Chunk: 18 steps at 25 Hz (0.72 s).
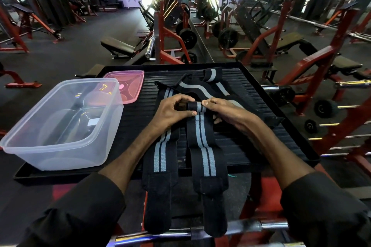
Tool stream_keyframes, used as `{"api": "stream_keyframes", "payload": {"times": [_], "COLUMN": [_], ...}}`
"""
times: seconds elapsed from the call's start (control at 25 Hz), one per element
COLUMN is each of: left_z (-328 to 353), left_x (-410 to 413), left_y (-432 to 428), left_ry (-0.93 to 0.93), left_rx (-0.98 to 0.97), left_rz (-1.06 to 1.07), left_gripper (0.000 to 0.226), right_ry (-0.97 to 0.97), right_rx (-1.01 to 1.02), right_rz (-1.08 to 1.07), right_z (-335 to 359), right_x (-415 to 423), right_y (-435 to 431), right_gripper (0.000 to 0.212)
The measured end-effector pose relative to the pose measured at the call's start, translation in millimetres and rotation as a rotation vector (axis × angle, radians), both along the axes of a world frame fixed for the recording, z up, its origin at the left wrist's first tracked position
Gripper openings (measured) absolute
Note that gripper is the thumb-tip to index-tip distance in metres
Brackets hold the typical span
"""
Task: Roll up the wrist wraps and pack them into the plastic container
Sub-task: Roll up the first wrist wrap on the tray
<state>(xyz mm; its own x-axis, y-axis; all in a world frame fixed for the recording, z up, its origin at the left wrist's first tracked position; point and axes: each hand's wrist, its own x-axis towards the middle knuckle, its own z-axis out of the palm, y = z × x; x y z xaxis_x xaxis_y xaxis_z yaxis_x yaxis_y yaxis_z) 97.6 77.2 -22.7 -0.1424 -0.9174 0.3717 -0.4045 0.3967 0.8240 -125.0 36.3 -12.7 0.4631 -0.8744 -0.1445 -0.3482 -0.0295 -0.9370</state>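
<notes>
The black ridged worktop (pixel 136 120) has a raised rim all round. The plastic container (pixel 60 156) stands at its left side, lid off, and its near left corner seems to reach past the left edge. The pink lid (pixel 128 78) lies just behind it. Between the container and my hands is a bare strip of worktop, and there is more bare surface to the right of the wraps.

My left grip (pixel 170 111) and right grip (pixel 226 113) meet on 1 wrist wrap (pixel 202 146). Its far end is turned into a small roll. The thumb and curled fingers of my left grip close on the roll's left end, and the thumb and forefinger of my right grip pinch its right end. The rest of the wrap runs flat toward me and hangs over the near edge. A second wrap (pixel 162 152) lies just beside it, passing under my left wrist.

Further wraps (pixel 200 84) lie heaped behind my hands, and I cannot count them. My right palm covers what is under it. Both hanging tails end close to a steel bar (pixel 269 225). Glare on the container's clear walls keeps me from telling what is inside.
</notes>
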Motion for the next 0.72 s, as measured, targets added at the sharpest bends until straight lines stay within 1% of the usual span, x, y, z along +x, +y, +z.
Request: {"api": "stream_keyframes", "payload": {"times": [0.04, 0.12, 0.2, 0.28, 0.36, 0.48, 0.56, 0.64, 0.72], "left_z": [0, 1, 4, 5, 4, 1, -2, -5, -8], "left_x": [0, -2, -2, -1, 0, -3, -4, -4, -4], "left_y": [-2, -4, -6, -7, -9, -9, -9, -10, -11], "left_ry": [0.010, 0.058, 0.146, 0.191, 0.162, 0.101, 0.086, 0.032, -0.017], "left_rx": [0.006, 0.071, 0.218, 0.357, 0.394, 0.344, 0.250, 0.163, 0.097], "left_rz": [0.005, -0.026, -0.102, -0.149, -0.172, -0.171, -0.124, -0.073, -0.041], "left_gripper": [0.041, 0.041, 0.041, 0.042, 0.042, 0.038, 0.040, 0.044, 0.046], "right_ry": [0.004, -0.066, -0.164, -0.227, -0.243, -0.233, -0.229, -0.247, -0.284], "right_rx": [-0.056, -0.157, -0.212, -0.241, -0.267, -0.311, -0.257, -0.076, 0.082], "right_rz": [0.010, 0.011, 0.004, 0.002, 0.006, 0.022, 0.031, 0.026, -0.024], "right_z": [0, 0, -1, -3, -4, -5, -5, -1, 1], "right_x": [-2, -2, -1, -1, -2, -1, -1, -2, 0], "right_y": [1, 5, 7, 6, 6, 7, 6, 4, 2], "right_gripper": [0.035, 0.027, 0.026, 0.028, 0.030, 0.034, 0.037, 0.036, 0.030]}}
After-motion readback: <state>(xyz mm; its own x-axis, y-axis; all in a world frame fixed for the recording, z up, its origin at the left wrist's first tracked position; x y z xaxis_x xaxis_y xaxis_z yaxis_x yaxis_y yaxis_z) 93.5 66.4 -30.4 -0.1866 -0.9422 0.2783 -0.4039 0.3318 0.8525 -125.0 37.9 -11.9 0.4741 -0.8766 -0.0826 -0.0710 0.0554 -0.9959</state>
